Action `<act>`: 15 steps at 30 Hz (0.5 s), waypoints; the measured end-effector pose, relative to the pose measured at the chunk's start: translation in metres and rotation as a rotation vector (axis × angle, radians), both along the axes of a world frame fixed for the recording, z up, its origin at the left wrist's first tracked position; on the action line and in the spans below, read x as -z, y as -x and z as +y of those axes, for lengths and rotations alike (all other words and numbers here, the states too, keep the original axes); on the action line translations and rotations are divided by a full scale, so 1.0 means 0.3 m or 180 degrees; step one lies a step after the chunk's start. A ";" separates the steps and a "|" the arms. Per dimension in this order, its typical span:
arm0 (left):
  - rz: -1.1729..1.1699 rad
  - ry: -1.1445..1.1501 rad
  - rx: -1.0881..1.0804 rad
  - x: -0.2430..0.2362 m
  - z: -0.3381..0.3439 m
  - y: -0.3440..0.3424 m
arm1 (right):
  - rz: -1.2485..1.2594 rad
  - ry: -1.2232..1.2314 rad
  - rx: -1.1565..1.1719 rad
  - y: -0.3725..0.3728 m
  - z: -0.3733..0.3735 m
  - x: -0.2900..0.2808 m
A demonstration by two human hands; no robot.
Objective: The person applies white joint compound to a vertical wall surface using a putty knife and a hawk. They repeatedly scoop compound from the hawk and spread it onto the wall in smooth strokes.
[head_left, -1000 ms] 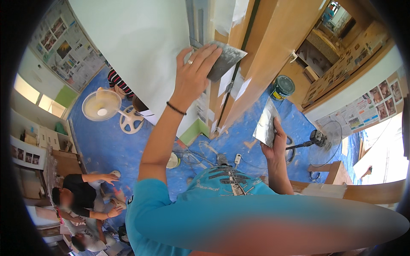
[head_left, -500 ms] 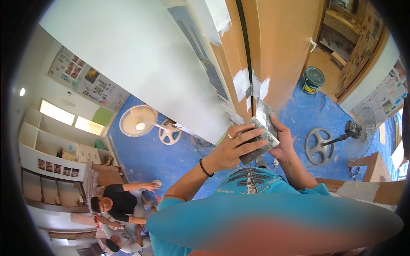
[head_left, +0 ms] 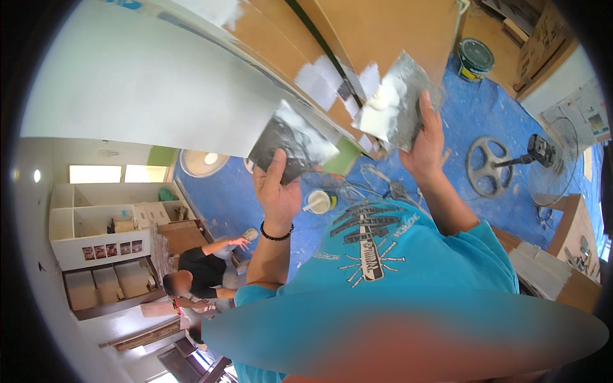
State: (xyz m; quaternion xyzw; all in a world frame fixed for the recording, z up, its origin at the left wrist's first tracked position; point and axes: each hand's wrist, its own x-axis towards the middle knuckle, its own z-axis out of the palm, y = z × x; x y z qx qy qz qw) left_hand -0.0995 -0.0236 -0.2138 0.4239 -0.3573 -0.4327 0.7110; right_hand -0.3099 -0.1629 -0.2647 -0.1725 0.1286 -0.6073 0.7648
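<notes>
My left hand [head_left: 278,203] grips a flat square putty spreader [head_left: 288,148], thumb across its dark face and white smears toward its far edge. My right hand [head_left: 426,150] holds a second flat metal spreader [head_left: 412,86], with a thick lump of white putty [head_left: 385,101] along its left side. The two blades are apart, raised before my chest. Beyond them runs a tan wooden frame [head_left: 262,35] with a dark groove [head_left: 317,37] and white putty patches [head_left: 317,82] beside it. What the fingers do behind the left blade is hidden.
Blue sheeting [head_left: 469,118] covers the floor. A dark green bucket [head_left: 475,59] and a standing fan [head_left: 541,153] are at right; an open tub [head_left: 319,202] and cables lie below my hands. At lower left a person in black [head_left: 203,271] extends an arm.
The spreaders, pressed together near the groove before, are now apart. My left hand has moved left and turned thumb-up; my right has risen, showing the putty lump. The view has turned.
</notes>
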 end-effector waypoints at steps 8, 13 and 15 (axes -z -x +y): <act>-0.0131 -0.0750 -0.0612 0.086 -0.047 0.193 | 0.0461 -0.0108 0.0166 -0.007 -0.003 -0.043; 0.0109 -0.0835 -0.0852 0.163 -0.085 0.205 | 0.1624 0.0427 -0.0053 -0.008 0.035 -0.004; 0.0306 -0.0734 -0.0933 0.173 -0.114 0.209 | 0.2042 0.0747 -0.0371 0.002 0.050 -0.001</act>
